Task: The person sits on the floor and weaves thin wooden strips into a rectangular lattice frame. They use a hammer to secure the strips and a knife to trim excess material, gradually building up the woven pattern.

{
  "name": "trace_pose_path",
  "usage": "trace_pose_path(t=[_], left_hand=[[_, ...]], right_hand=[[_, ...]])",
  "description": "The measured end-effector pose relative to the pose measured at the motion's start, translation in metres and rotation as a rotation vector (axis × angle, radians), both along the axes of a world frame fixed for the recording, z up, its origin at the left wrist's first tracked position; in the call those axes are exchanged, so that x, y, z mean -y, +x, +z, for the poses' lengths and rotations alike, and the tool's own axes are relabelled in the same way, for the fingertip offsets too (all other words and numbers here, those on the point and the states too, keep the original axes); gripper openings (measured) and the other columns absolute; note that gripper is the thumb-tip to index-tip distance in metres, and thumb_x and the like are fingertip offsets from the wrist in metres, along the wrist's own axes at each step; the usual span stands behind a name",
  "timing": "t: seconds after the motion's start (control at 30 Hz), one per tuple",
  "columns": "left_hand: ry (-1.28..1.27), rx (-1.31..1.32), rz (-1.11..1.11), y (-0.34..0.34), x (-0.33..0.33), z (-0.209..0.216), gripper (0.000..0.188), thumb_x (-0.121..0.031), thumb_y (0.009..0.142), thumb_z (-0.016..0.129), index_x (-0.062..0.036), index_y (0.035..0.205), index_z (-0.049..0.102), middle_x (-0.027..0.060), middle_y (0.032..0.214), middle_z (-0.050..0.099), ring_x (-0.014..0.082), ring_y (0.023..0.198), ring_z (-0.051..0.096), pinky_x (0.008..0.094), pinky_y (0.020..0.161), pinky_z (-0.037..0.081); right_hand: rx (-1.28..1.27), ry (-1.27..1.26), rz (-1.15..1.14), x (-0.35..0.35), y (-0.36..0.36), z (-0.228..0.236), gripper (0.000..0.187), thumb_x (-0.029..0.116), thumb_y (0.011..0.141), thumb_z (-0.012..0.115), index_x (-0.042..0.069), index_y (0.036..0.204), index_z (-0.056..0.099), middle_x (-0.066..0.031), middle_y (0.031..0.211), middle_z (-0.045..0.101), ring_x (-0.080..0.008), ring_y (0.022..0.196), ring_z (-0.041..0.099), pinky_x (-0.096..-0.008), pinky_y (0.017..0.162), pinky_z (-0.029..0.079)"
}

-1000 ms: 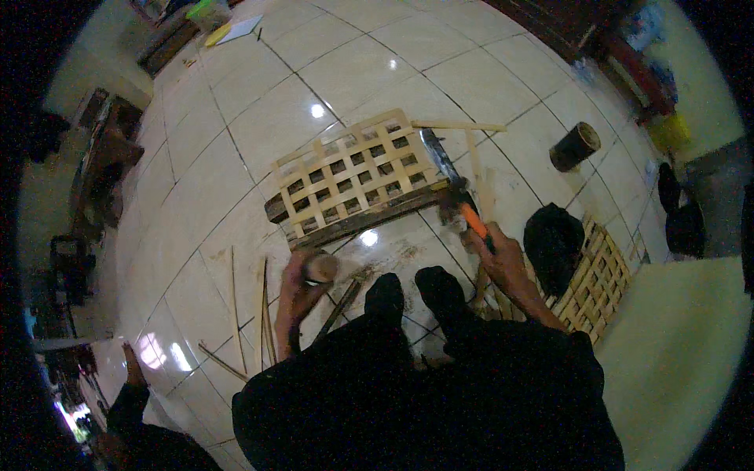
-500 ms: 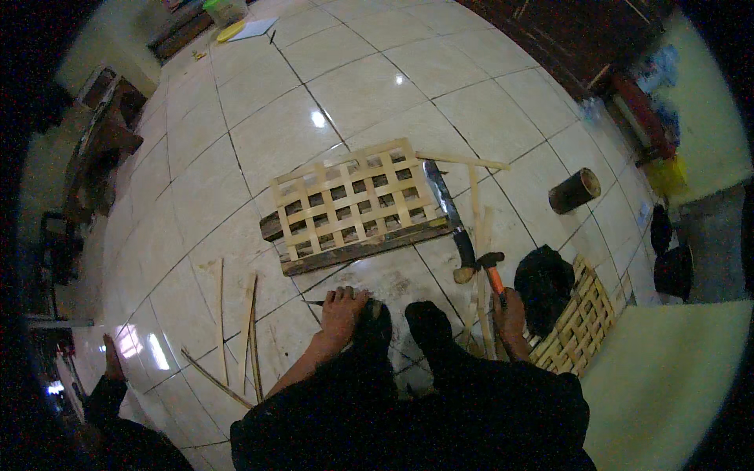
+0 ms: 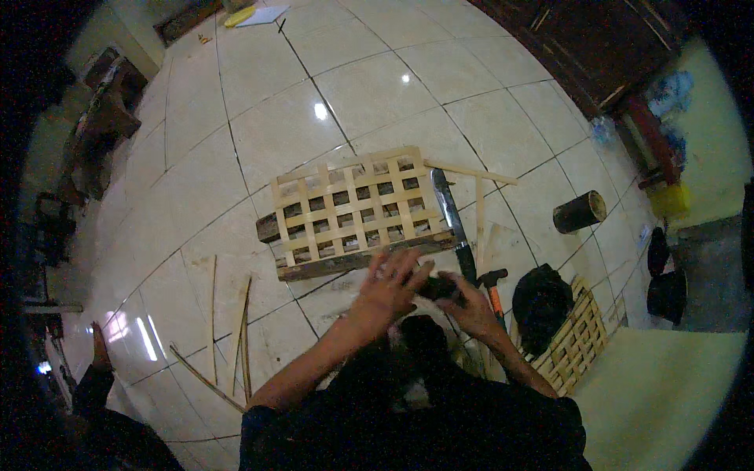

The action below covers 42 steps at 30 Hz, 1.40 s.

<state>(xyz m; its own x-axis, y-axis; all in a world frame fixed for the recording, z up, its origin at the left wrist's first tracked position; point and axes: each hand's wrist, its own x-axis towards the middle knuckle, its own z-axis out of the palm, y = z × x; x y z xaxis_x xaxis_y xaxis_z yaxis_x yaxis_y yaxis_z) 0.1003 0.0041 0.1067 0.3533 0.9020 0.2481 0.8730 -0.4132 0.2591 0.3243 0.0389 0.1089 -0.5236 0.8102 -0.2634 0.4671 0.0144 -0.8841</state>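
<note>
A woven lattice of pale bamboo strips [image 3: 357,206] lies over a wooden block [image 3: 267,228] on the floor before me. Just below its near edge, my left hand [image 3: 390,286] has its fingers spread, slightly blurred. Close beside it, my right hand [image 3: 471,308] is closed at a small dark object [image 3: 438,289], too blurred to name. A hammer [image 3: 495,292] with an orange and black grip rests on the floor by my right hand, partly hidden by it. Along the lattice's right side lies a large knife [image 3: 448,208] with a dark handle.
Loose bamboo strips [image 3: 212,318] lie at left, others [image 3: 479,220] at right. A dark cylinder [image 3: 580,212] lies farther right. Nearer are a black bundle [image 3: 542,306] and a second woven lattice [image 3: 573,337]. Another person's hand [image 3: 100,345] shows at far left.
My right hand has let go of the hammer and moved left toward the middle. My left hand has risen from beside my foot toward the lattice. A dark object now shows between them.
</note>
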Motion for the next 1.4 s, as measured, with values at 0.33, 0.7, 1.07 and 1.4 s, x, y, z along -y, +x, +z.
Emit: trace_pose_path(t=[0.33,0.7,1.07,1.4], left_hand=[[-0.020,0.012,0.279,-0.090,0.004,-0.087,0.043,-0.028,0.079,0.071,-0.0080,0.114,0.057,0.0136,0.117,0.053,0.0341,0.114,0.046,0.0501,0.102,0.032],[-0.016,0.074,0.375,-0.069,0.025,-0.104,0.037,-0.024,0.077,0.072,-0.0086,0.106,0.056,0.0124,0.109,0.053,0.0322,0.102,0.048,0.0472,0.094,0.032],[0.016,0.100,0.331,-0.039,0.021,-0.082,0.048,-0.027,0.081,0.069,-0.0076,0.122,0.052,0.0136,0.118,0.052,0.0328,0.114,0.048,0.0485,0.104,0.026],[0.063,0.025,0.273,-0.020,0.002,-0.099,0.046,-0.025,0.085,0.066,-0.0085,0.126,0.052,0.0134,0.128,0.052,0.0284,0.117,0.051,0.0501,0.110,0.023]], right_hand=[[0.270,0.573,-0.359,-0.062,0.087,-0.072,0.051,0.022,0.087,0.063,-0.004,0.128,0.044,-0.0252,0.131,0.042,-0.0405,0.119,0.044,-0.0481,0.099,0.039],[0.604,0.661,-0.037,-0.046,0.061,-0.109,0.064,0.029,0.085,0.063,0.000,0.137,0.039,-0.0285,0.124,0.050,-0.0438,0.114,0.049,-0.0500,0.098,0.041],[0.482,0.086,-0.394,-0.075,0.040,-0.087,0.060,0.032,0.076,0.069,-0.005,0.118,0.046,-0.0260,0.101,0.061,-0.0394,0.094,0.061,-0.0426,0.085,0.048],[0.253,-0.254,-0.273,0.082,0.072,0.015,0.046,0.030,0.092,0.062,0.004,0.127,0.049,-0.0177,0.109,0.063,-0.0253,0.098,0.062,-0.0359,0.086,0.048]])
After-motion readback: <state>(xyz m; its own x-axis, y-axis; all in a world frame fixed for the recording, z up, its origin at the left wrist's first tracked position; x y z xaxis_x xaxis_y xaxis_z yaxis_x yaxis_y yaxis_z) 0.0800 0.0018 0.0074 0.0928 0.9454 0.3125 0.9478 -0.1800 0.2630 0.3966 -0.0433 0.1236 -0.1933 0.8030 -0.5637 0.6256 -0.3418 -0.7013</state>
